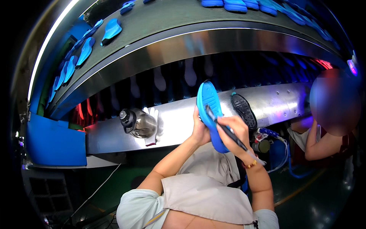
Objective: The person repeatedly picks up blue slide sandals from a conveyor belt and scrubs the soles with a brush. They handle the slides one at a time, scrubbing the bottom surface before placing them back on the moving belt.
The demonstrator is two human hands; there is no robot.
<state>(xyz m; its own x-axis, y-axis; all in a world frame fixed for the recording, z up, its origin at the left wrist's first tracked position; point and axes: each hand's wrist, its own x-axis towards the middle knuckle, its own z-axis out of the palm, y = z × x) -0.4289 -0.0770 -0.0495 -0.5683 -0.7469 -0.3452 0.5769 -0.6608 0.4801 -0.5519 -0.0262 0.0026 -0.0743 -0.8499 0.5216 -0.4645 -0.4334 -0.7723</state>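
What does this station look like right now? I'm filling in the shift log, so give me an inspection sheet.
Surface: steel ledge under a curved conveyor.
Job's things: blue shoe sole in the left hand; dark pen-like tool in the right hand, tip on the sole.
Clutter: clear bottle, white glove, black sole on the ledge.
Grips: both hands closed on their things.
Cables: thin line runs from the tool; blue hoses below the ledge.
Surroundings: blue soles on the conveyor; another person's arm at right.
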